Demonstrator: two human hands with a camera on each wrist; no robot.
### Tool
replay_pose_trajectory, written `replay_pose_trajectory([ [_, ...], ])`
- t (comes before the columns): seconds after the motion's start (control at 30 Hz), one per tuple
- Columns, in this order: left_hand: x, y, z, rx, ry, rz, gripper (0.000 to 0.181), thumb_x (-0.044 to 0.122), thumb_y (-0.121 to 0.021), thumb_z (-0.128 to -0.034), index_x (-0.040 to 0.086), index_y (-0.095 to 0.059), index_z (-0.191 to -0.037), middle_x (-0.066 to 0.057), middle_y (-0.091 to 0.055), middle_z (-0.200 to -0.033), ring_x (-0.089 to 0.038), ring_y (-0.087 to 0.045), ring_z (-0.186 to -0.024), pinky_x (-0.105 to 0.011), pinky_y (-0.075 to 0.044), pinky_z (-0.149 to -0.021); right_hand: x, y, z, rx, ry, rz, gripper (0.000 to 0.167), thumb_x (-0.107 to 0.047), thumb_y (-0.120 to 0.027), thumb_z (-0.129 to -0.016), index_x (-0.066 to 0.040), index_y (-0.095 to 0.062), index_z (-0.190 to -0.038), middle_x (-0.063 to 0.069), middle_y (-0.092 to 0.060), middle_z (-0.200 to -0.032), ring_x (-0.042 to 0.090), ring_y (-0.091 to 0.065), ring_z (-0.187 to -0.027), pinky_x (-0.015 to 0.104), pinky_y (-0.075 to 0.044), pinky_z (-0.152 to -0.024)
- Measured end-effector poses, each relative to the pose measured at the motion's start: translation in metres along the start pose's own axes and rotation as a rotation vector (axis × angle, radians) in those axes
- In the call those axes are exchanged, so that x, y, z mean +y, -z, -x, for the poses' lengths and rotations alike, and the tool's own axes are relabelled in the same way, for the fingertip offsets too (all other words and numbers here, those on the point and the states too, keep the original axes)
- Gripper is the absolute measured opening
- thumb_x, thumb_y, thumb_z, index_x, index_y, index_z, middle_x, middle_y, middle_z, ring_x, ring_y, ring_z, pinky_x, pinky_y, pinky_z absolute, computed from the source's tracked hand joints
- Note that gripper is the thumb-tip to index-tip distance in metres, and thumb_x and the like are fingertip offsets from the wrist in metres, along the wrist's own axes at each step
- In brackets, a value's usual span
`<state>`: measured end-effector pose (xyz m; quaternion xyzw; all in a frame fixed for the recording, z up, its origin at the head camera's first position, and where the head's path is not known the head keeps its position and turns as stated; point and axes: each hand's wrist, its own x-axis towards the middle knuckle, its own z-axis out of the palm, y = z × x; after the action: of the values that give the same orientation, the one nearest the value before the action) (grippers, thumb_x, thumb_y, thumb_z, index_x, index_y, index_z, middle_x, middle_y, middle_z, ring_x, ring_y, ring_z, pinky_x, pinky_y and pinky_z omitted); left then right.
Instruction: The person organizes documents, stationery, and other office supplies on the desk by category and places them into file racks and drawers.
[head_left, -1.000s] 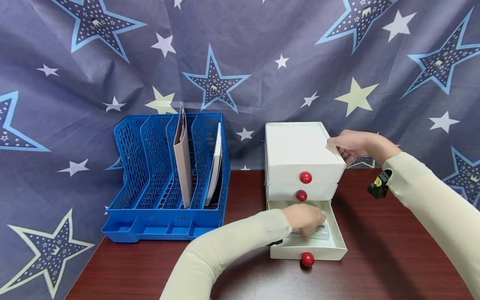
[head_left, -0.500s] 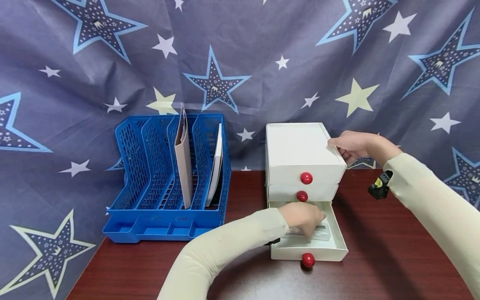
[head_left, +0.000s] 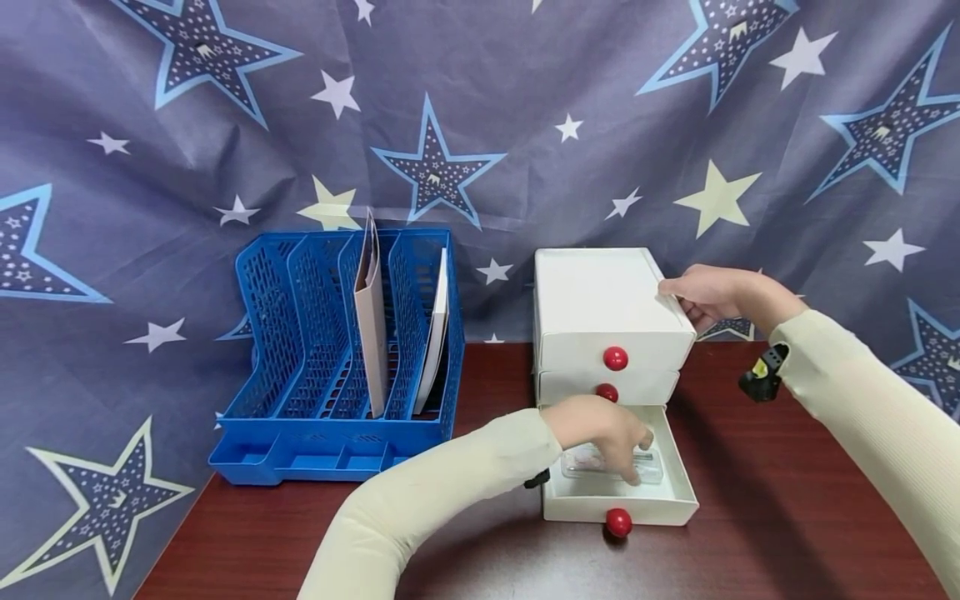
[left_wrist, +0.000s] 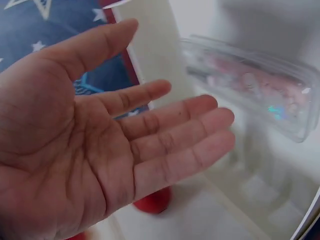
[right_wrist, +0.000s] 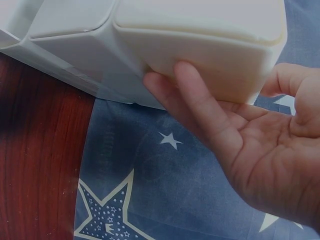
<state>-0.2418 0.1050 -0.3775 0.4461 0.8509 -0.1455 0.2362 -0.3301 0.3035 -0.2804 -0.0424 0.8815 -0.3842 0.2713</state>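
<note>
A white drawer cabinet [head_left: 592, 292] with red round knobs stands on the table, its bottom drawer [head_left: 573, 510] pulled out. Inside that drawer lies a clear plastic case [left_wrist: 250, 85] with pinkish and dark contents that are blurred. Over the drawer hovers my left hand [head_left: 603, 427], palm and straight fingers apart from the case in the left wrist view. My right hand [head_left: 705, 292] grips the upper right edge of the cabinet, thumb over the top and fingers against the side wall [right_wrist: 200, 60].
Left of the cabinet stands a blue file rack [head_left: 262, 358] with small front compartments. It holds a beige folder [head_left: 371, 333] and a white book or folder [head_left: 432, 342]. A star-patterned cloth [head_left: 487, 75] hangs behind the dark red wooden table [head_left: 750, 533].
My left hand has drawn slightly left and toward me, its fingers straightening, and more of the clear case shows. The right hand stays on the cabinet.
</note>
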Motion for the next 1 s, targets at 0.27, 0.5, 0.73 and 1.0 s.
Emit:
replay_pose_trajectory([
  [0.27,-0.007,0.002,0.018,0.146,-0.270,0.079,0.065,0.041,-0.073,-0.0912,0.021,-0.049,-0.148,0.002,-0.071,-0.117,-0.003,-0.063,-0.109,-0.013,-0.043,-0.094,0.004,0.002,-0.002,0.008,0.011,0.036,0.060,-0.029,-0.033,-0.105,0.022,-0.040,-0.135,0.005,-0.073,-0.095,0.017,-0.072,-0.089,0.040,-0.061,-0.080],
  [0.5,-0.002,-0.014,0.035,0.345,-0.342,0.004,0.065,0.043,-0.071,-0.0908,0.025,-0.047,-0.148,0.006,-0.069,-0.121,-0.001,-0.064,-0.103,-0.014,-0.047,-0.084,0.002,0.001,-0.001,0.002,0.009,0.028,0.059,-0.029,-0.034,-0.104,0.021,-0.042,-0.134,0.002,-0.074,-0.092,0.016,-0.072,-0.088,0.038,-0.061,-0.078],
  [0.73,0.013,-0.038,0.049,0.613,-0.333,-0.374,0.064,0.056,-0.059,-0.0925,0.027,-0.047,-0.149,0.010,-0.058,-0.131,-0.006,-0.059,-0.114,-0.018,-0.051,-0.084,0.001,0.000,-0.001,-0.002,0.005,0.025,0.060,-0.030,-0.033,-0.105,0.021,-0.043,-0.135,0.002,-0.074,-0.091,0.016,-0.073,-0.085,0.038,-0.061,-0.077],
  [1.0,0.019,-0.060,0.051,0.837,-0.427,-0.564,0.054,0.051,-0.053,-0.0940,0.028,-0.053,-0.143,0.008,-0.059,-0.127,-0.011,-0.055,-0.119,-0.029,-0.044,-0.102,0.000,0.000,0.001,0.000,0.007,0.016,0.061,-0.030,-0.035,-0.104,0.021,-0.042,-0.137,0.004,-0.074,-0.093,0.016,-0.073,-0.086,0.038,-0.062,-0.078],
])
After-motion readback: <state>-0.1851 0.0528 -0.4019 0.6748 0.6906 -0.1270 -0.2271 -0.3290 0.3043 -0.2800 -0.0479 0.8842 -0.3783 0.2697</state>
